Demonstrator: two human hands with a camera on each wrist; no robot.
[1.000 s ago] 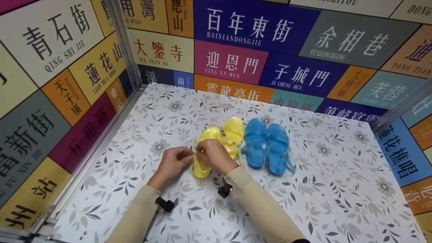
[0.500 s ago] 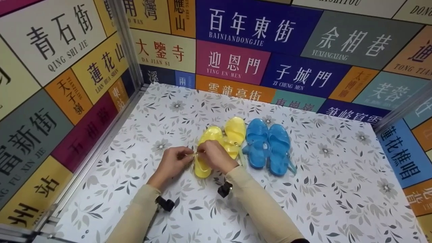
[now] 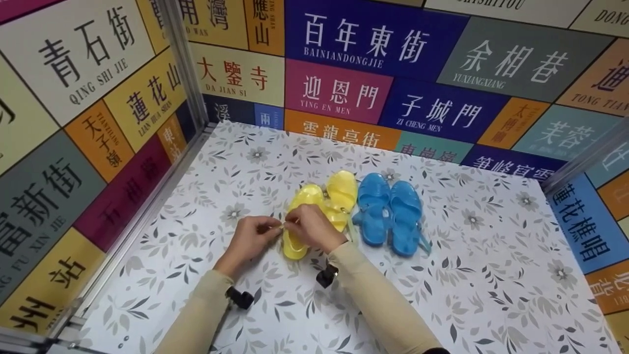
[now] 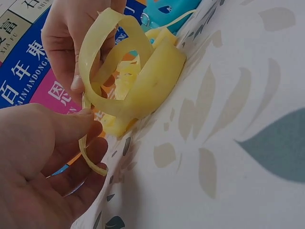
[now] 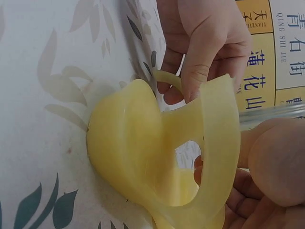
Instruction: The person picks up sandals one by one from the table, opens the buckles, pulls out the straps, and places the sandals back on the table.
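A yellow jelly sandal (image 3: pixel 295 250) lies on the patterned sheet with both hands at its heel end. Between thumb and fingers my left hand (image 3: pixel 250 240) pinches the sandal's thin strap (image 4: pixel 85 151), whose loose end curves past the fingertips in the left wrist view. My right hand (image 3: pixel 315 226) pinches the strap by the side of the raised heel band (image 5: pixel 220 138); its fingertips are partly hidden behind that band in the right wrist view. Touching the right side of this sandal is a second yellow sandal (image 3: pixel 342 189), partly covered by the right hand.
Right of the yellow pair lie two blue sandals, one (image 3: pixel 374 189) beside the other (image 3: pixel 405 201), with a strap sticking out. Panels with printed street names (image 3: pixel 339 91) enclose the white floral sheet (image 3: pixel 491 275) at the back and sides.
The left hand has shifted very slightly at the strap. The right hand and all the sandals stay in place.
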